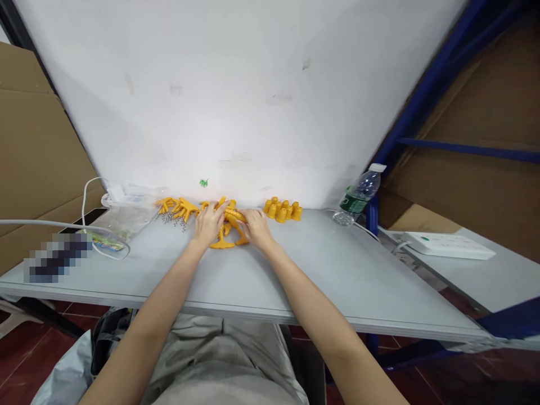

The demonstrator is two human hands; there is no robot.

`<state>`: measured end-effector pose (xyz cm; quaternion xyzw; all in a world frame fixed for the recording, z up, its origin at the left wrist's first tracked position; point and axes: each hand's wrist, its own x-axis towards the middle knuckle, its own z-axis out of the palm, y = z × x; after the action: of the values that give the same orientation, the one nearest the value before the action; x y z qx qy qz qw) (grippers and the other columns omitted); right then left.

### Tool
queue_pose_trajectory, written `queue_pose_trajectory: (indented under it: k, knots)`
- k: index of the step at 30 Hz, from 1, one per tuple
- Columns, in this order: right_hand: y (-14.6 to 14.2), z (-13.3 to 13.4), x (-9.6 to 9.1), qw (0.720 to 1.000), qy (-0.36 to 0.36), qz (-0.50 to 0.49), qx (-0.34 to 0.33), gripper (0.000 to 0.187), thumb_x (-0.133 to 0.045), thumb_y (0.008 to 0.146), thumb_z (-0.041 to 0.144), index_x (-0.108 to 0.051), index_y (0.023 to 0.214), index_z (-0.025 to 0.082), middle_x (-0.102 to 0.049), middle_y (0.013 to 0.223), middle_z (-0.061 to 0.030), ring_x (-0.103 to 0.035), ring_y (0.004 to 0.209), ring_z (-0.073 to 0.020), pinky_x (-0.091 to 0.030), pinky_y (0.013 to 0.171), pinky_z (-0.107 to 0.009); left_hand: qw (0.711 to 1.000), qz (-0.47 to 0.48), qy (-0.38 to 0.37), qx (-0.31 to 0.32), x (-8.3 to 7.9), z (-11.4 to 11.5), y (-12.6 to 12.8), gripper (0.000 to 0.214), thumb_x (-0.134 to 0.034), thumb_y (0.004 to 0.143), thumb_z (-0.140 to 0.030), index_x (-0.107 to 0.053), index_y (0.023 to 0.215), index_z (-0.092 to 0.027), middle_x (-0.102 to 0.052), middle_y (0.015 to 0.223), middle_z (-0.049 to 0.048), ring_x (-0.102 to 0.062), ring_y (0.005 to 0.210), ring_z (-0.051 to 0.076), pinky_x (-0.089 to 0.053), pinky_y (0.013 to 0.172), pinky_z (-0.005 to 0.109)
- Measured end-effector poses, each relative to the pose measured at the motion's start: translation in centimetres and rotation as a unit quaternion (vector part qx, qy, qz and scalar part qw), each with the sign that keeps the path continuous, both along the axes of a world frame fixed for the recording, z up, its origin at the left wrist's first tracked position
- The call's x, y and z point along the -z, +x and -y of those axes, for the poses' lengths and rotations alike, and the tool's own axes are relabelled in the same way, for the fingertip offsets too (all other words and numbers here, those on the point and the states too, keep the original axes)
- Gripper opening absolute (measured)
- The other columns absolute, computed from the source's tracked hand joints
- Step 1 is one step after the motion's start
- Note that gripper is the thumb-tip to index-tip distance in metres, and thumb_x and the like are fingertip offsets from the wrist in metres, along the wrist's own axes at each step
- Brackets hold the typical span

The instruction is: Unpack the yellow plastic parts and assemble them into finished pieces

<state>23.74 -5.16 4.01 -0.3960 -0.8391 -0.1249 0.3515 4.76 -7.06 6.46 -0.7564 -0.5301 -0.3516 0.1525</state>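
White wall (253,101) backs a grey table (337,264), where the left hand (207,224) and right hand (256,226) grasp yellow plastic parts (235,214) near yellow cups (282,214).

Bright, diffuse light washes the white panel (253,101) and counter (358,281), casting only faint shadows, while the floor (21,365) falls dim; wide-angle distortion stretches the edges and pixelation obscures one patch (58,257) at left.
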Motion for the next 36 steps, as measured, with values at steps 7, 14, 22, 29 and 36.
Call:
queue_pose_trajectory:
  k: [7, 14, 22, 29, 36]
  knots:
    - [-0.9, 1.0, -0.8, 0.995, -0.060, 0.044, 0.060, 0.035, -0.039, 0.098, 0.020, -0.055, 0.129, 0.017, -0.068, 0.117, -0.0145, -0.059, 0.105, -0.0271, -0.031, 0.098, -0.044, 0.998, 0.056, -0.012, 0.019, 0.5, 0.3, -0.8, 0.039, -0.049, 0.092, -0.023, -0.064, 0.128, -0.027, -0.068, 0.115, 0.0059, -0.066, 0.091, 0.018, -0.050, 0.075, 0.026]
    - [-0.7, 1.1, -1.0, 0.994, -0.048, 0.039, 0.086, 0.032, -0.043, 0.091, 0.010, -0.060, 0.117, 0.019, -0.069, 0.113, -0.0126, -0.058, 0.106, -0.0260, -0.028, 0.102, -0.044, 0.996, 0.076, -0.034, -0.011, 1.1, 0.3, -0.6, 0.035, -0.062, 0.080, -0.025, -0.069, 0.115, -0.025, -0.073, 0.108, 0.0054, -0.068, 0.092, 0.022, -0.052, 0.074, 0.027]
    - [-0.7, 1.4, -0.7, 0.994, -0.089, 0.044, 0.040, 0.034, -0.041, 0.098, 0.023, -0.054, 0.129, 0.016, -0.065, 0.126, -0.0165, -0.056, 0.113, -0.0280, -0.028, 0.103, -0.049, 0.994, 0.093, -0.047, -0.022, 1.2, 0.4, -0.7, 0.033, -0.063, 0.076, -0.022, -0.070, 0.108, -0.025, -0.075, 0.103, 0.0039, -0.070, 0.086, 0.022, -0.053, 0.078, 0.031]
    - [-0.7, 1.4, -0.9, 0.994, -0.062, 0.059, 0.071, 0.025, -0.047, 0.094, 0.017, -0.061, 0.115, 0.019, -0.069, 0.113, -0.0134, -0.059, 0.107, -0.0279, -0.031, 0.102, -0.047, 0.992, 0.098, -0.078, -0.015, 1.2, 0.3, -0.6, 0.034, -0.065, 0.075, -0.023, -0.070, 0.108, -0.024, -0.076, 0.095, 0.0040, -0.071, 0.086, 0.023, -0.053, 0.075, 0.031]
    - [-0.5, 1.3, -0.5, 0.994, -0.074, 0.062, 0.041, 0.033, -0.045, 0.098, 0.026, -0.056, 0.128, 0.019, -0.068, 0.120, -0.0147, -0.061, 0.109, -0.0271, -0.035, 0.098, -0.045, 0.993, 0.109, -0.053, -0.007, 1.5, 0.1, -0.9, 0.030, -0.064, 0.075, -0.024, -0.070, 0.105, -0.025, -0.075, 0.100, 0.0030, -0.070, 0.088, 0.022, -0.054, 0.078, 0.031]
